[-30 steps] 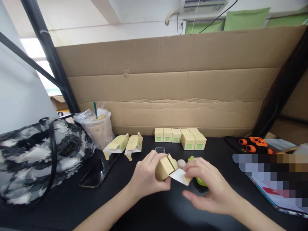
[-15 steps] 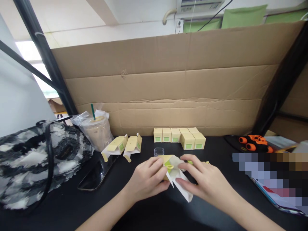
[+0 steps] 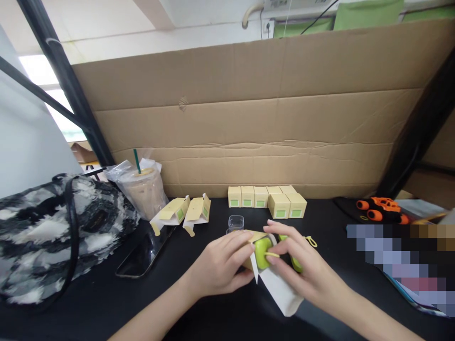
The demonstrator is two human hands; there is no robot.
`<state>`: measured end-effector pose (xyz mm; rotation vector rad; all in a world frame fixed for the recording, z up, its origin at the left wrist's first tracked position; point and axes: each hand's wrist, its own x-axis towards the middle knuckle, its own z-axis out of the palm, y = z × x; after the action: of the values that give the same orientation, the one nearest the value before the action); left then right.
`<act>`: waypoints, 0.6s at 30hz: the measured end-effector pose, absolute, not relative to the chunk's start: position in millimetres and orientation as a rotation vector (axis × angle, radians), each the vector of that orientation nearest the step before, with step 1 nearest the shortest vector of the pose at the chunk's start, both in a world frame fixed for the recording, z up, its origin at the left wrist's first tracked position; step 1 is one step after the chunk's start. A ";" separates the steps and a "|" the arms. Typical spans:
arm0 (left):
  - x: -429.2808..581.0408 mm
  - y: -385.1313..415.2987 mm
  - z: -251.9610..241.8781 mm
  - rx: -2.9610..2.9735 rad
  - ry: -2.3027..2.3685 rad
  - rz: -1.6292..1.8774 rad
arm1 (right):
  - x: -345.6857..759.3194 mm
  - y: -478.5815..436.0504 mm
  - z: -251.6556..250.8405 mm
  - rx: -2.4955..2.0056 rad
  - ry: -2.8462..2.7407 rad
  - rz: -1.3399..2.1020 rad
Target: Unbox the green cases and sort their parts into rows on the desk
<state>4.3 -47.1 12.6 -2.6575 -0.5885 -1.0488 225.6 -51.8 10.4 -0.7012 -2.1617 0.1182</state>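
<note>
Tabletop [image 3: 227, 319] free between forearms [image 3: 161, 318]; held box [image 3: 277, 290] blocks way forward.

No readable text; green labels [image 3: 280, 213] on boxes [image 3: 280, 201] too small.

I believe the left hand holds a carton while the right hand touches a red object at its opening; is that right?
Not red: the head view shows the left hand holding a carton and the right hand touching a green object at its opening.
</note>
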 end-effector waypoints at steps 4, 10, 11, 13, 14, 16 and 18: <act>1.0 -44.7 17.4 -2.620 -0.625 -1.113 | 228.3 -55.7 12.7 -0.702 -1.882 0.545; -8.2 -34.7 16.2 -2.423 -0.781 -1.415 | 244.1 -50.3 24.8 -0.801 -1.433 0.505; -8.3 -32.5 14.7 -2.358 -0.855 -1.569 | 246.2 -49.9 26.6 -0.815 -1.439 0.481; -5.9 -28.9 12.3 -2.286 -1.096 -1.914 | 247.2 -50.7 28.8 -0.826 -1.615 0.454; -3.7 -27.6 11.7 -2.285 -1.233 -2.093 | 246.0 -51.7 28.9 -0.837 -1.765 0.457; 1.6 -26.3 12.3 -2.323 -1.485 -2.436 | 241.1 -53.7 27.2 -0.866 -2.083 0.476; 6.6 -26.8 15.1 -2.319 -1.665 -2.748 | 235.6 -54.5 23.7 -0.893 -2.317 0.466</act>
<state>6.6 -26.8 15.1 -2.3187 -1.6651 -2.7476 235.6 -54.5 23.7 -0.8926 -2.3167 0.4661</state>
